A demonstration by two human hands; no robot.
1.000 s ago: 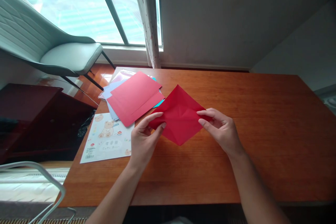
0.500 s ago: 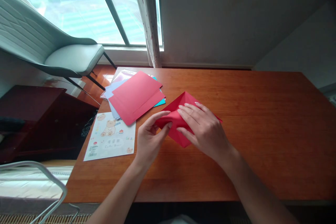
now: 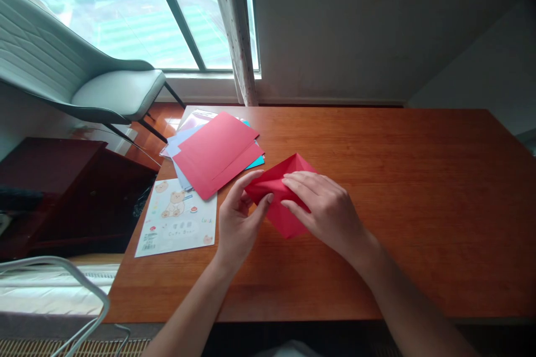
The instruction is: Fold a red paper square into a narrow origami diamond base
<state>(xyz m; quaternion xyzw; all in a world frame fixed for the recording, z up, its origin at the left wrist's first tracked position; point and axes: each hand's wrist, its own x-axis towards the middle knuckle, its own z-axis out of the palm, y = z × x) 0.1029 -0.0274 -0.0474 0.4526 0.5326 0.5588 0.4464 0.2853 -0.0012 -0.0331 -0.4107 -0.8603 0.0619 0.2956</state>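
Between my hands is a folded sheet of red paper [image 3: 287,217], with a peak at its far side and a point towards me. My left hand [image 3: 243,209] pinches its left corner between thumb and fingers. My right hand [image 3: 324,203] lies over the paper's right part, fingers together on top and thumb at the near side, closed on it. The paper's right corner is hidden behind this hand. Left of the paper, several red sheets [image 3: 218,150] lie fanned on a stack of other coloured paper.
A white sheet with bear drawings [image 3: 176,217] lies at the left of the wooden table [image 3: 410,195]. Past the table's left edge stand a grey-green chair [image 3: 117,92] and a dark red cabinet [image 3: 54,173]. A white cable [image 3: 84,284] loops at the lower left.
The red paper has tipped slightly, its far peak now a little lower. My left fingers have shifted up and left along its corner, and my right fingers have drawn closer together.
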